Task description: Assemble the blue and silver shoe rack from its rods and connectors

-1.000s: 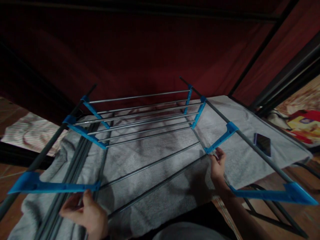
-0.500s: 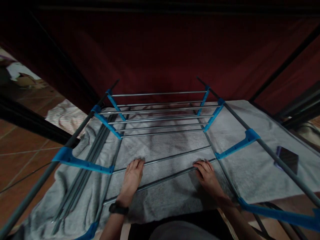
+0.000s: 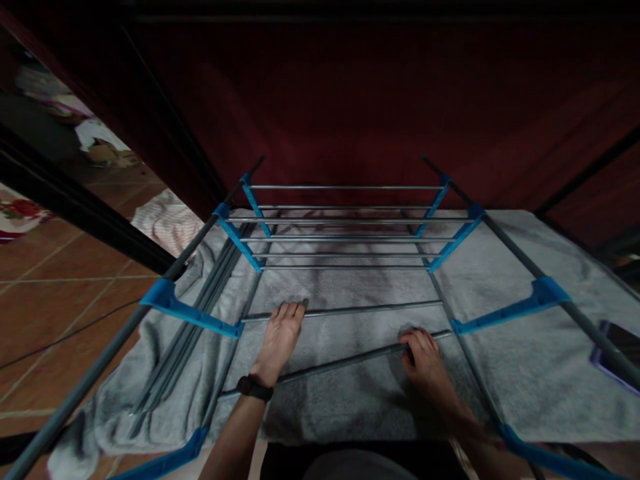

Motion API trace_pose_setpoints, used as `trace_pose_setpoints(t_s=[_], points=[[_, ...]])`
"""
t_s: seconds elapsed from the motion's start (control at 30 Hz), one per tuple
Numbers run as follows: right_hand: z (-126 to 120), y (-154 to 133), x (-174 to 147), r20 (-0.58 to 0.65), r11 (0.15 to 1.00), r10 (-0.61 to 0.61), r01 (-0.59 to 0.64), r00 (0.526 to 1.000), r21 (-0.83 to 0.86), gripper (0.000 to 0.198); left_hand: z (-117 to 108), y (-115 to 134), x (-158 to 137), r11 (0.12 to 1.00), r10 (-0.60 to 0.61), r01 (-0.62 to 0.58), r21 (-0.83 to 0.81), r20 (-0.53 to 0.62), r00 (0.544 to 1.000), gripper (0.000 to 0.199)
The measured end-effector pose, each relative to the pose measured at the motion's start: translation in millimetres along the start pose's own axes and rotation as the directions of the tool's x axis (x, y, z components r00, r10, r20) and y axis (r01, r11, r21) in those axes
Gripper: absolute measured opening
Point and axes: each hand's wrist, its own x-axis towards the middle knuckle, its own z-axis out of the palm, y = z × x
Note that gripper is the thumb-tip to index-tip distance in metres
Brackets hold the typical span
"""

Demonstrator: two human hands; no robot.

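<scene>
A partly assembled rack of grey tubes and blue plastic brackets lies before me. My left hand [image 3: 284, 335], a dark watch on its wrist, has its fingers curled over a thin metal rod [image 3: 370, 309] spanning the two side tubes. Nearer to me, a second metal rod [image 3: 340, 362] runs at a slant, and my right hand [image 3: 423, 353] grips it close to its right end. That end is beside the right blue bracket [image 3: 493, 313]; I cannot tell whether they touch. The left blue bracket [image 3: 195, 315] is left of my left hand.
Several crossbars [image 3: 345, 238] join the rack's far brackets. Loose grey tubes [image 3: 193, 333] lie on the grey blanket [image 3: 505, 373] at left. A phone [image 3: 617, 353] rests at right. Dark red panels [image 3: 340, 107] stand behind, and tiled floor [image 3: 75, 313] shows at left.
The view has turned left, so everything sits farther right. The left end of the farther rod has shifted away from me relative to the left bracket. Both hands still hold their rods.
</scene>
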Motion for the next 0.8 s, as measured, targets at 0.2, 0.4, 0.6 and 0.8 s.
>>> trace_pose_setpoints(t_s=[0.2, 0.4, 0.6, 0.8], points=[[-2, 2, 2, 0.03, 1.0, -0.001, 0.002, 1.0, -0.012, 0.026, -6, -10, 23, 0.999, -0.021, 0.023, 0.046, -0.039, 0.999, 0.045], [-5, -2, 4, 0.017, 1.0, -0.011, 0.011, 1.0, -0.009, 0.028, 10, -35, 31, 0.997, -0.074, 0.075, 0.011, -0.039, 0.996, 0.046], [-6, -5, 6, 0.001, 1.0, -0.027, 0.027, 1.0, 0.001, 0.03, 8, -37, 31, 0.984, -0.1, 0.078, -0.16, -0.131, 0.986, 0.046], [-8, -6, 9, 0.044, 0.999, -0.04, 0.041, 0.998, -0.016, 0.028, 17, -3, 0, 0.88, -0.086, 0.005, -0.474, -0.149, 0.985, 0.038]])
